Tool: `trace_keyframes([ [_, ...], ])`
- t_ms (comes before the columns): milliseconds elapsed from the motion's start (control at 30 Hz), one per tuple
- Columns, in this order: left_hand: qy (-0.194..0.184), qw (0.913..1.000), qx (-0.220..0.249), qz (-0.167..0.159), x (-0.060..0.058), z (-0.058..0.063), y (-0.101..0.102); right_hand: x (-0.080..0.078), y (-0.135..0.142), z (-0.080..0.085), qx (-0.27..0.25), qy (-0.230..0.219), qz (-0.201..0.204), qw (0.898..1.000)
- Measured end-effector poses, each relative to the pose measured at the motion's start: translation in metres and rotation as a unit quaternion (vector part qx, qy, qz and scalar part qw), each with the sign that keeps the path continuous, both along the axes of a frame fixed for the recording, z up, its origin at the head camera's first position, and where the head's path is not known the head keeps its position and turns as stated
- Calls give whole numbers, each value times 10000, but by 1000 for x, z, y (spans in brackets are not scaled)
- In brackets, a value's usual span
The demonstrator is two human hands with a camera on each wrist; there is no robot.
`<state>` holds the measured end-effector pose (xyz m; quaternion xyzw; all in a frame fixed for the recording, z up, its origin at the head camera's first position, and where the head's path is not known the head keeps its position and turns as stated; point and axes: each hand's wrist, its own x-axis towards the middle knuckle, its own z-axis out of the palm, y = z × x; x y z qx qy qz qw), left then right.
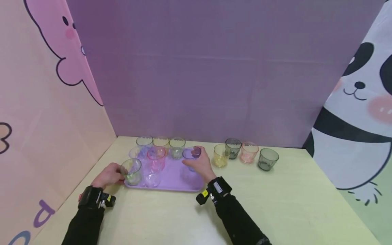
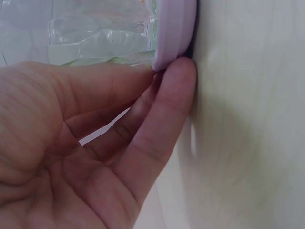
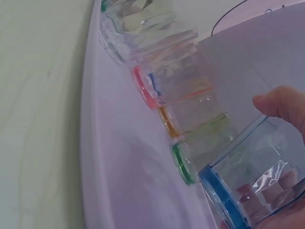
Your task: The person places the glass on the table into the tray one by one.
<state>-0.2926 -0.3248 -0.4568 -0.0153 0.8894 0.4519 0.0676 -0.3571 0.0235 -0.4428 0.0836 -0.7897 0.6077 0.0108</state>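
A lilac tray [image 1: 180, 182] lies on the table, with several tinted clear cups standing on it toward the left and back. At the tray's left end, my left hand [image 1: 108, 176] pinches the rim [image 2: 175, 31] between thumb and fingers, beside a green-tinted cup [image 1: 132, 175]. My right hand [image 1: 203, 166] grips a blue-tinted cup [image 3: 259, 183] round its side, over the tray's right end. In the right wrist view, the cup's thick blue base [image 3: 223, 198] is tilted and close over the tray. A pink cup [image 1: 156, 158] stands mid-tray.
To the right of the tray stand a yellow cup [image 1: 221, 156], a dark grey cup [image 1: 233, 149], a pink-orange cup [image 1: 249, 153] and a grey-green cup [image 1: 268, 160]. A purple backdrop [image 1: 196, 85] rises behind the table, with printed panels on both sides.
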Motion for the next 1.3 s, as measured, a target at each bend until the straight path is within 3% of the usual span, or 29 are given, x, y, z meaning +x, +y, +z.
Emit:
trace_keyframes([
  [200,-44,9999,-117,2,-2,1,0,-2,-22,-1,479,230,-23,9986],
  [367,-124,9998,-124,32,-3,1,0,0,-38,-3,786,33,-109,9968],
  [533,-130,9999,-60,73,-2,1,0,1,-48,-6,802,-200,-184,9964],
  [867,-62,10000,26,56,-1,1,0,-1,-57,-13,726,-87,3,9973],
  [1067,-7,10000,41,8,-1,0,-1,-3,-60,-16,748,-282,-116,9967],
  [1300,-50,10000,-50,60,-1,0,0,-4,-64,-16,824,-163,-223,9962],
])
